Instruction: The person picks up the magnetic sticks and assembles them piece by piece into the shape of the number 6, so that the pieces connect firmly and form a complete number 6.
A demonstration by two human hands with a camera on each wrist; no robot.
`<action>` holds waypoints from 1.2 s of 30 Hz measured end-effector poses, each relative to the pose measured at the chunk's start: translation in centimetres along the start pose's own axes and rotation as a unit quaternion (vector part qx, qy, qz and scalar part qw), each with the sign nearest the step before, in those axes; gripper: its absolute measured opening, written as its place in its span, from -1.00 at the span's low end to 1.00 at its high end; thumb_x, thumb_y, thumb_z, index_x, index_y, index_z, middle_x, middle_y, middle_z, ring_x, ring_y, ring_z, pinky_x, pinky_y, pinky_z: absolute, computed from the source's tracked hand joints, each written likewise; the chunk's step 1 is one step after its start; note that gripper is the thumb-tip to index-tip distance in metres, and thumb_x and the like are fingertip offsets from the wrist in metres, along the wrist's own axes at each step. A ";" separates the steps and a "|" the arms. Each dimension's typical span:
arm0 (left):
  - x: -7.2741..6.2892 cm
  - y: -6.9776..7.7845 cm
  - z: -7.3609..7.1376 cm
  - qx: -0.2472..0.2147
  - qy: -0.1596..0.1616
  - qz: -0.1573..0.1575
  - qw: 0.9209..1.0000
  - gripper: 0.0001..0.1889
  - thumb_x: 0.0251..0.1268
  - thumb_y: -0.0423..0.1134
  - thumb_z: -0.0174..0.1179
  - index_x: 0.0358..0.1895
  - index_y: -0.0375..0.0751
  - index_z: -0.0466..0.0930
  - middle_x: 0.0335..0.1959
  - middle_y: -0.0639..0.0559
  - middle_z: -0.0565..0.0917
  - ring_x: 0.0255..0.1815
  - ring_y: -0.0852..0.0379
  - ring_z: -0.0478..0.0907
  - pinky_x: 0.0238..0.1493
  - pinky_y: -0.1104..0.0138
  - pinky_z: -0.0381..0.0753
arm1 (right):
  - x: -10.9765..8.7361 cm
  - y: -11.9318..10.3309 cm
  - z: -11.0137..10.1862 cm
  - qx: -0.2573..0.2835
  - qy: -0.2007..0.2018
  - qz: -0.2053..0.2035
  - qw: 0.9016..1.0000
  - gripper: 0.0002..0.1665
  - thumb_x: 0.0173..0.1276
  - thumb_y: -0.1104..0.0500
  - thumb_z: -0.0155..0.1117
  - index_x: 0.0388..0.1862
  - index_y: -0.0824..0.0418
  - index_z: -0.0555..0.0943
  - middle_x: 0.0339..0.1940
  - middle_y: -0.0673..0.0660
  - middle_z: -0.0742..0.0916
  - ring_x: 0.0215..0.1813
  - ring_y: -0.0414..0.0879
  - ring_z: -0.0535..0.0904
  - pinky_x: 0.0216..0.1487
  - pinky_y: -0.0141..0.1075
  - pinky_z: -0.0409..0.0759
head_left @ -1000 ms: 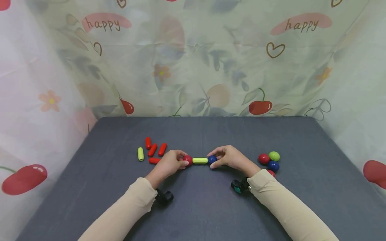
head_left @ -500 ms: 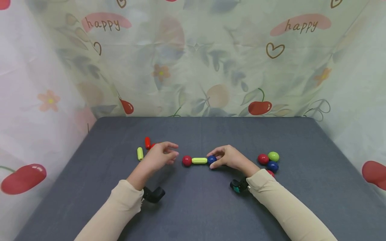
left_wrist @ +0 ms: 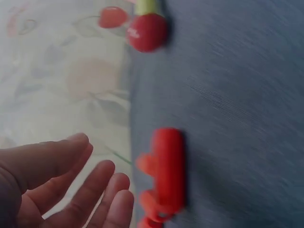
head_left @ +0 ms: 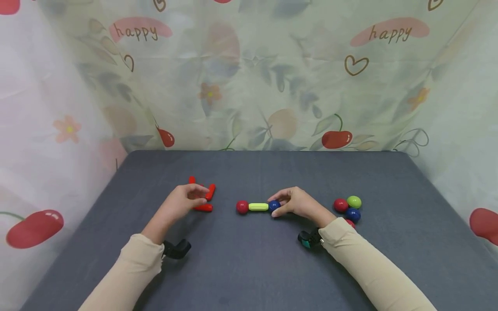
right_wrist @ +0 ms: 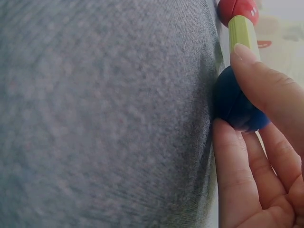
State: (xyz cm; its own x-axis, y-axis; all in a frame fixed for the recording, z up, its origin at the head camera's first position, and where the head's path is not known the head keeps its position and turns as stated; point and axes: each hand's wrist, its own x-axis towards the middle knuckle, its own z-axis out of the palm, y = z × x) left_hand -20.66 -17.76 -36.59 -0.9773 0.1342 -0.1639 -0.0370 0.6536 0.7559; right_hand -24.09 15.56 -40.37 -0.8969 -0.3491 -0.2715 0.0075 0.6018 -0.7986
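Observation:
At the table's middle lies a joined piece: a red ball, a yellow-green ridged stick and a blue ball in one row. My right hand pinches the blue ball between thumb and fingers, also plain in the right wrist view. My left hand holds nothing and hovers over the group of red sticks, fingers loosely bent. One red stick shows behind its fingertips and another red stick just below them; others are partly covered. In the left wrist view a red stick lies beside the fingers.
To the right, near my right sleeve, sit a red ball, a green ball and a blue ball, with another red ball half hidden by the sleeve. A printed curtain hangs behind the dark table.
My left hand has let go of the red ball and moved left over the red sticks, covering the loose yellow-green stick. My right hand stays on the blue ball.

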 end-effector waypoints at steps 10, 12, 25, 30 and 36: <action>0.8 -1.5 0.5 0.039 -0.013 0.003 0.999 -0.70 0.22 -0.31 0.31 0.03 -0.20 0.66 -0.01 -0.12 0.67 0.04 -0.03 0.55 0.03 0.12 0.54 | 0.2 0.2 0.0 -0.002 -0.002 -0.001 1.000 -0.54 0.04 0.13 0.57 -0.03 0.09 0.71 -0.04 0.06 0.73 -0.08 -0.13 0.61 0.04 -0.23 0.59; 0.9 -1.5 0.6 0.052 -0.020 0.000 0.998 -0.70 0.20 -0.33 0.33 0.02 -0.19 0.67 -0.04 -0.10 0.68 -0.01 -0.01 0.56 -0.04 0.16 0.56 | 0.2 0.2 0.0 -0.002 -0.001 0.001 1.000 -0.54 0.03 0.12 0.58 -0.03 0.08 0.72 -0.04 0.05 0.73 -0.09 -0.13 0.61 0.03 -0.23 0.59; 1.1 -1.3 1.1 0.109 -0.043 -0.014 0.993 -0.68 0.12 -0.40 0.36 -0.01 -0.23 0.66 -0.14 -0.07 0.65 -0.19 0.08 0.53 -0.15 0.25 0.58 | 0.1 0.2 0.0 0.008 -0.001 -0.010 1.000 -0.53 0.01 0.16 0.59 -0.04 0.11 0.72 -0.06 0.07 0.74 -0.11 -0.15 0.62 -0.01 -0.28 0.60; 1.2 -1.3 1.4 0.119 -0.045 -0.016 0.992 -0.68 0.12 -0.39 0.36 -0.01 -0.23 0.66 -0.16 -0.06 0.65 -0.17 0.07 0.53 -0.13 0.23 0.58 | 0.1 0.3 0.0 0.007 -0.001 -0.007 1.000 -0.54 0.01 0.15 0.59 -0.04 0.10 0.72 -0.06 0.06 0.74 -0.11 -0.15 0.61 -0.02 -0.28 0.60; 1.2 -1.1 1.5 0.122 -0.040 -0.019 0.992 -0.70 0.11 -0.38 0.38 -0.04 -0.22 0.67 -0.20 -0.05 0.65 -0.20 0.08 0.53 -0.17 0.25 0.58 | 0.3 0.5 0.0 0.010 -0.001 -0.008 1.000 -0.54 0.02 0.15 0.58 -0.04 0.10 0.72 -0.07 0.06 0.75 -0.12 -0.15 0.61 -0.02 -0.29 0.59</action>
State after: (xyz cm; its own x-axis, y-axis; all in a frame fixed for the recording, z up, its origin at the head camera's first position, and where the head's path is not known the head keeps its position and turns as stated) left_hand -21.51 -17.22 -38.55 -0.9562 0.1577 -0.2465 -0.0129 0.8188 0.5739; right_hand -24.38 15.69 -40.84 -0.8959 -0.3606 -0.2595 0.0016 0.5814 -0.8136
